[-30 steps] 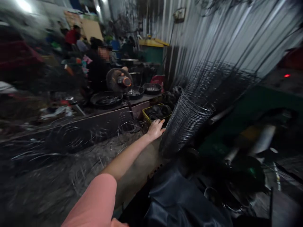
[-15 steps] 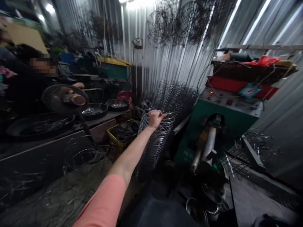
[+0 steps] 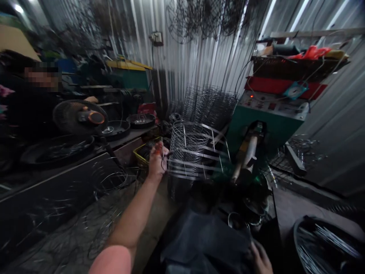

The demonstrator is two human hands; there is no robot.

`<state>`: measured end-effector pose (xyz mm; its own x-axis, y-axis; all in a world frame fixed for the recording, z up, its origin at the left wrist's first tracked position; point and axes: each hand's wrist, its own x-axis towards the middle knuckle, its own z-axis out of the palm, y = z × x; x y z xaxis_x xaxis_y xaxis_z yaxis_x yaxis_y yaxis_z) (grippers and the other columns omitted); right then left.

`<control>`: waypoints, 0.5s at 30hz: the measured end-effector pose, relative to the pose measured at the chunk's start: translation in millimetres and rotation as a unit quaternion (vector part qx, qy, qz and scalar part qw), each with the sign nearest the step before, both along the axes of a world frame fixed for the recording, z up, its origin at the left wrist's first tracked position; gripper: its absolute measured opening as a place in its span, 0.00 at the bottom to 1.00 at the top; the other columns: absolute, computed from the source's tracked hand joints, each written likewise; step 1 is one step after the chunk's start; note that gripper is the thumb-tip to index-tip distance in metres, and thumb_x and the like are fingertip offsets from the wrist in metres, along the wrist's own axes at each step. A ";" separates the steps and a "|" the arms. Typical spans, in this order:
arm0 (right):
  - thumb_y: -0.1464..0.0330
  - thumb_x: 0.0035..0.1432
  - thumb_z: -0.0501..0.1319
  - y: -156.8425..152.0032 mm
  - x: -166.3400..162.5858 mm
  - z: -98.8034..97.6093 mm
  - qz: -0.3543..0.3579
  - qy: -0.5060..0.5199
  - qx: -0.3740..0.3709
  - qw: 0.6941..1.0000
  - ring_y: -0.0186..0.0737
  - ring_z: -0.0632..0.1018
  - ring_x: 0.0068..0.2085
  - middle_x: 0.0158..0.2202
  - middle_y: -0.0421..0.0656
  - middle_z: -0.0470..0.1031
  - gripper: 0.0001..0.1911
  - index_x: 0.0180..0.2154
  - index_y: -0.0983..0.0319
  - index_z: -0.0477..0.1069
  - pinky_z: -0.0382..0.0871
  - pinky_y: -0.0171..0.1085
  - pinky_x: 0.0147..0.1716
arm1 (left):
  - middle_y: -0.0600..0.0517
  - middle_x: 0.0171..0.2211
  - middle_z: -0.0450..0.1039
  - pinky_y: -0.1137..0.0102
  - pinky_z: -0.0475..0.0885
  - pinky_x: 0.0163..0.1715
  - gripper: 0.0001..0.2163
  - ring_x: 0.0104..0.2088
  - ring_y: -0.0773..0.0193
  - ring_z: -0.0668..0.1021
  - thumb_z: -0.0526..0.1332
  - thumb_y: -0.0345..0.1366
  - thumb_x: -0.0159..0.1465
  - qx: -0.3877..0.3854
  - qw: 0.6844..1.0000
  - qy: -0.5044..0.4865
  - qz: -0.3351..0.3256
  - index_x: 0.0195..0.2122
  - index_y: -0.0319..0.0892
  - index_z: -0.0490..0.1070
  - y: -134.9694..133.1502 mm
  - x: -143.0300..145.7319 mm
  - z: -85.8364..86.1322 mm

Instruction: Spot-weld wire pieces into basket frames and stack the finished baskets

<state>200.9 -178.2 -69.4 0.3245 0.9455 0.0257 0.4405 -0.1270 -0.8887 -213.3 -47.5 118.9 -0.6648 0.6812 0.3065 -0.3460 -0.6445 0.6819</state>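
Note:
My left hand (image 3: 157, 161) is closed on the edge of a wire frame (image 3: 196, 153), a round cage of bright parallel wires smeared by motion. Behind and below this frame stands a tall stack of wire rings (image 3: 189, 139). At the bottom edge my right hand (image 3: 260, 258) shows only in part, beside the dark cloth over my lap (image 3: 203, 239). Its fingers are dim and cut off by the frame edge, so their grip is unclear.
A green machine (image 3: 266, 118) with a metal arm stands right of the stack. A black basin of metal rods (image 3: 327, 243) lies lower right. At left are a fan (image 3: 80, 117), a bench with black pans (image 3: 142, 121), and a seated co-worker. Loose wire hoops (image 3: 110, 177) lie on the floor.
My left hand has left the top of the ring stack and moved left and down, drawing a wire frame with it. My right hand has appeared at the bottom. The view has shifted slightly.

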 end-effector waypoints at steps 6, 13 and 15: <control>0.50 0.50 0.55 26.0 -4.7 92.2 0.085 0.048 0.086 0.991 0.51 0.67 0.54 0.49 0.48 0.70 0.29 0.49 0.59 0.66 0.60 0.46 0.53 | 0.59 0.17 0.58 0.75 0.64 0.20 0.14 0.18 0.73 0.63 0.67 0.43 0.45 -0.159 0.943 -0.027 -0.291 0.22 0.41 0.64 -52.4 77.3 -77.7; 0.51 0.47 0.60 -13.6 -33.4 107.0 0.197 0.302 -0.068 0.930 0.37 0.69 0.21 0.25 0.42 0.70 0.20 0.33 0.61 0.71 0.65 0.34 0.19 | 0.54 0.25 0.66 0.71 0.69 0.28 0.14 0.25 0.70 0.70 0.66 0.39 0.44 -0.233 0.893 -0.060 -0.379 0.30 0.40 0.69 -42.3 105.7 -119.6; 0.52 0.47 0.62 -14.5 -36.1 96.7 0.151 0.317 -0.060 0.934 0.34 0.66 0.19 0.21 0.40 0.68 0.19 0.32 0.61 0.70 0.61 0.32 0.16 | 0.52 0.30 0.69 0.70 0.68 0.29 0.16 0.29 0.67 0.72 0.65 0.41 0.46 -0.290 0.885 -0.030 -0.362 0.34 0.41 0.69 -36.7 103.1 -121.4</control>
<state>164.8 -192.7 27.3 -0.0437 0.9802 -0.1931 -0.1374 -0.1973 -0.9707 -110.2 -84.3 -2.5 0.0081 0.9666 -0.2561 -0.5715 0.2146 0.7921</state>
